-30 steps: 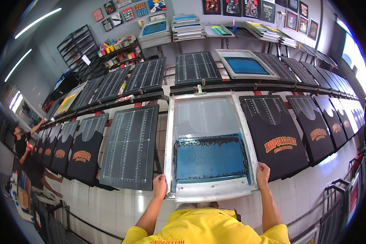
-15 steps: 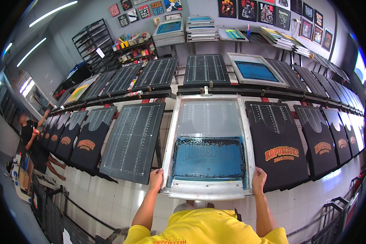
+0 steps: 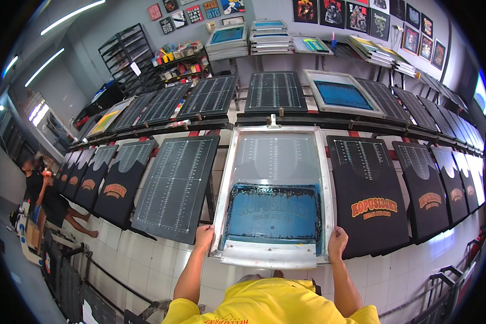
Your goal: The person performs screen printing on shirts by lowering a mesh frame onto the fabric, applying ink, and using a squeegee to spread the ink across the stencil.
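Observation:
In front of me a silk-screen frame (image 3: 224, 189) lies over a printing board, its far end at a metal clamp (image 3: 274, 122). The far part of its mesh is pale and see-through. The near part is a blue stencil (image 3: 272, 210) edged with dark ink, faint lettering showing in it. Across the near end runs a silver metal bar (image 3: 270, 254). My left hand (image 3: 204, 237) is closed on the frame's near left corner. My right hand (image 3: 337, 242) is closed at the near right side, fingertips partly hidden.
A bare black printing board (image 3: 175, 186) stands to the left. Black shirts (image 3: 370, 200) with orange-red prints cover boards on both sides. Another screen frame (image 3: 343, 94) lies on the far row. At the far left a person (image 3: 35, 178) stands beside the boards.
The screen frame's near end has shifted slightly left, with both my hands moving along. The person at the far left has lowered a raised arm.

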`<state>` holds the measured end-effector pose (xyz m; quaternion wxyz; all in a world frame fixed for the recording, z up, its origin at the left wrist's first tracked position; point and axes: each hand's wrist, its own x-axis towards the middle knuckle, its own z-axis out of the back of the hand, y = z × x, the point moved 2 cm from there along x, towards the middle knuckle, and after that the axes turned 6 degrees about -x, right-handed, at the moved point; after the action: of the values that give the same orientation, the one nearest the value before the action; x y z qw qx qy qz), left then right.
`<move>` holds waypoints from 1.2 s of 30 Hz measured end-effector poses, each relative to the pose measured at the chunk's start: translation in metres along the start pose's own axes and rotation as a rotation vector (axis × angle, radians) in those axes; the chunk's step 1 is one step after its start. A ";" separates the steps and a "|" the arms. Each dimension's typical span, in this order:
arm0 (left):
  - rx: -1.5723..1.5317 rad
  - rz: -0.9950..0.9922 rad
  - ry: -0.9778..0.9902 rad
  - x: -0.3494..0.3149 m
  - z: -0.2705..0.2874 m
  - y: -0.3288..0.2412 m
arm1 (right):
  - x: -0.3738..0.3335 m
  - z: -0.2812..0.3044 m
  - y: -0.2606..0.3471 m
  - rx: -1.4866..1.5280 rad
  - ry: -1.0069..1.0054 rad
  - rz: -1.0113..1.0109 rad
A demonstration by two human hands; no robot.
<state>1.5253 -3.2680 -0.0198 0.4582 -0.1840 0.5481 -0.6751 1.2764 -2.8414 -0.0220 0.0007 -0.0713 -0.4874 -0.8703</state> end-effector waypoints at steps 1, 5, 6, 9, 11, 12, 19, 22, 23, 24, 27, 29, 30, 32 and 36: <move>-0.020 0.010 -0.004 -0.002 -0.001 -0.002 | 0.000 0.001 -0.001 -0.005 0.010 0.004; 0.135 -0.085 -0.029 0.005 0.008 0.009 | 0.006 -0.003 -0.001 -0.002 0.042 0.038; 0.108 -0.145 -0.040 0.006 0.011 0.010 | 0.005 -0.005 -0.001 -0.003 0.049 0.046; -0.001 -0.290 -0.128 -0.010 0.016 0.008 | 0.002 0.001 0.018 -0.139 0.113 0.097; 0.022 -0.409 -0.132 -0.044 0.007 -0.026 | 0.000 0.021 0.033 -0.295 0.072 0.265; 0.033 -0.470 -0.142 -0.060 0.009 -0.039 | -0.011 0.030 0.053 -0.368 0.029 0.426; -0.090 0.191 1.054 -0.165 -0.005 -0.003 | -0.112 0.019 0.155 -0.486 0.735 1.177; -0.158 0.268 1.115 -0.179 -0.040 0.008 | -0.110 0.010 0.160 -0.591 0.756 1.257; -0.209 0.273 1.111 -0.178 -0.058 0.018 | -0.106 0.007 0.164 -0.613 0.744 1.194; -0.196 0.260 1.097 -0.177 -0.074 0.027 | -0.103 0.003 0.167 -0.636 0.741 1.133; -0.272 0.288 1.001 -0.177 -0.104 0.025 | -0.098 -0.016 0.176 -0.699 0.658 1.084; -0.330 0.333 0.970 -0.176 -0.110 0.020 | -0.097 -0.027 0.171 -0.753 0.582 1.073; -0.352 0.361 0.976 -0.177 -0.114 0.019 | -0.099 -0.025 0.170 -0.743 0.595 1.083; -0.360 0.385 0.953 -0.174 -0.118 0.018 | -0.104 -0.020 0.170 -0.727 0.611 1.090; -0.428 0.368 0.949 -0.176 -0.124 0.033 | -0.088 -0.026 0.182 -0.604 0.572 1.128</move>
<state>1.5362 -3.0519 -0.0465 0.2238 0.1503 0.8425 -0.4663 1.3726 -2.9650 0.1078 0.5606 -0.0787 -0.0936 -0.8190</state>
